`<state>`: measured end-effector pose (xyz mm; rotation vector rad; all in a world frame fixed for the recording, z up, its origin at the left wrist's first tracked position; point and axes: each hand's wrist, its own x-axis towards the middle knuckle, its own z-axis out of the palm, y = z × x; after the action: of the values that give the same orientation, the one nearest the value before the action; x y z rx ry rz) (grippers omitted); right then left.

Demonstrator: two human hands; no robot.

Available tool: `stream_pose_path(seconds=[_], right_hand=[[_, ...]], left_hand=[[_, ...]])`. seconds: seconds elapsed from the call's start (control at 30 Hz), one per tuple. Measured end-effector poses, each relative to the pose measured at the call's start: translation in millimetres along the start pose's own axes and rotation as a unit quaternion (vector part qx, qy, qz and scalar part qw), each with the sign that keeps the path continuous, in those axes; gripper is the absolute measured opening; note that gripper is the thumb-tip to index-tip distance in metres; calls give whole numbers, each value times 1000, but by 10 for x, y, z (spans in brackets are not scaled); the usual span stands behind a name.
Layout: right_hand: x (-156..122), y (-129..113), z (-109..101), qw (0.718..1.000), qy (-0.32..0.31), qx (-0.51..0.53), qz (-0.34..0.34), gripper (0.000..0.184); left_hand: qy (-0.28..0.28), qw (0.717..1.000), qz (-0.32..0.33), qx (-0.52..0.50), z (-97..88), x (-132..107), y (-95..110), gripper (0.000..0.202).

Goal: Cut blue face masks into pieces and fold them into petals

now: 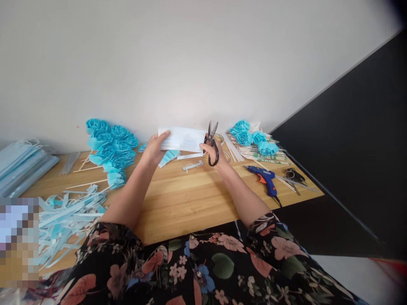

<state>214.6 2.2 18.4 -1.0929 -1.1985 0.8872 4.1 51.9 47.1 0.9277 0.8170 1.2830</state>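
Observation:
My left hand (154, 148) grips the left end of a white face mask (183, 138), held flat above the wooden table (178, 199). My right hand (212, 150) is closed on black scissors (212, 142), blades slightly apart and pointing up at the mask's right edge. Below the mask lie a folded blue mask piece (168, 157), a white strip (190, 156) and a small white ear loop (192, 166).
Blue mask-made roses on sticks (111, 150) lie at the left, more roses (252, 136) on a pile of sticks at the right. A blue glue gun (265, 178) lies right. Cut mask strips (65, 220) and stacked masks (22, 165) sit far left.

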Motion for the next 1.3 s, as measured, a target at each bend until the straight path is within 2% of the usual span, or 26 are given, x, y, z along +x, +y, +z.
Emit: stream_pose_path(seconds=[0.13,0.23,0.37,0.47,0.53,0.63,0.77,0.87,1.03,1.17,1.3], right_hand=[[20,46,32,997,15,67,24,50],[56,108,39,991,20,123,46,58],[79,157,51,988,34,141,54,59],[66,175,75,986,51,147,57,61],[46,180,95,990,39,126,49,59],[-1,152,123,997,9,66,23,54],[-78,42,147,999,-18,22,-18,49],[-115,-19,151,999,-44,2,-30,45],[-126,-37,161,999,-46,11,-24,49],[-166,-93,189,998,-50,26,3,50],[-255,-164,226,994,-109,22,24,52]], left_hand=[[-31,998,-1,-55,116,-64,-63,40],[-78,994,28,-70,184,-138,-43,52],[-102,991,58,-62,236,-212,-10,70],[-105,988,88,-72,272,-241,-70,64],[-108,986,101,-71,302,-261,-159,55],[-123,989,80,-38,341,-305,-314,50],[-54,994,59,77,330,-347,-460,49],[0,991,57,124,272,-303,-484,42],[67,986,120,99,151,-130,-336,34],[107,978,173,50,104,-47,-165,35],[160,968,187,37,113,-32,-110,37]])
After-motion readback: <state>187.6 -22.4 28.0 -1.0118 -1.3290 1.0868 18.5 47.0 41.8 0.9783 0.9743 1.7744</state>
